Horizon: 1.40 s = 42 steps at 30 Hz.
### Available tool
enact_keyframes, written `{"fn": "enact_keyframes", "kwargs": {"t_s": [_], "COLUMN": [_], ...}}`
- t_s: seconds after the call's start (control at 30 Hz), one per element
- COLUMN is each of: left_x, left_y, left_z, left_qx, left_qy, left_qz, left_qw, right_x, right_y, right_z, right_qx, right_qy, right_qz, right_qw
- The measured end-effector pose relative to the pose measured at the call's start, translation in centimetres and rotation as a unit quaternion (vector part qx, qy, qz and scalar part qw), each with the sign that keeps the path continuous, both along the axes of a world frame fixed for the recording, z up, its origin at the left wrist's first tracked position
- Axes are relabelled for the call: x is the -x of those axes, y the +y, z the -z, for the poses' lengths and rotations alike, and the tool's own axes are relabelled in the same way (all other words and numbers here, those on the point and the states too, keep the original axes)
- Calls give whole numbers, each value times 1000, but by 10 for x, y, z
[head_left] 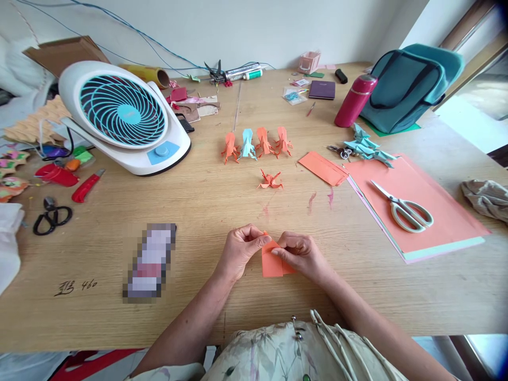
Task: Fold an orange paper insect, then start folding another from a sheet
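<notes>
Between my two hands is a small piece of orange paper, partly folded, held just above the near part of the table. My left hand pinches its upper left corner between thumb and fingers. On the right edge of the paper, my right hand has its thumb and fingers closed. Beyond the hands sits a folded orange paper figure with thin legs. Behind it several more stand in a row, among them a light blue paper figure and an orange one.
Orange paper strips lie right of the figures. Scissors rest on stacked coloured sheets. A white fan, black-handled snips, a red cutter and a blurred phone are leftward. A red bottle and teal bag stand back right.
</notes>
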<state>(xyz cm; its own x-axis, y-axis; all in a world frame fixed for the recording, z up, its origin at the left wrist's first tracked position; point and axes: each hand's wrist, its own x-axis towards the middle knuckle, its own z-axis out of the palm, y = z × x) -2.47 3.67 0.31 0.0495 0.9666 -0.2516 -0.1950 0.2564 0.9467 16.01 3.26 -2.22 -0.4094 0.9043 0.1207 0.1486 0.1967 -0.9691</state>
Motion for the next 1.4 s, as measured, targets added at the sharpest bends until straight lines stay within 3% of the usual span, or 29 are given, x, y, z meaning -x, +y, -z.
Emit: {"fn": "enact_keyframes", "kwargs": {"t_s": [0.4, 0.7, 1.0, 1.1, 1.23, 1.4], "left_x": [-1, 0, 0, 0, -4, -6], "left_y": [2, 3, 2, 0, -5, -8], "left_z": [-5, 0, 0, 0, 4, 10], "left_qx": [62, 116, 102, 52, -35, -74], "left_qy": [-62, -127, -158, -93, 89, 164], "left_qz": [-26, -5, 13, 30, 92, 68], "left_qw": [996, 985, 982, 994, 991, 981], "right_x": [0, 1, 3, 3, 2, 1], "right_y": [0, -2, 0, 1, 4, 6], "right_z": [2, 1, 1, 3, 3, -3], "right_qx": [-10, -16, -2, 42, 91, 107], "right_qy": [-10, -20, -19, 20, 79, 101], "right_qz": [-19, -27, -20, 28, 106, 100], "right_qw": [1000, 999, 1000, 999, 987, 984]}}
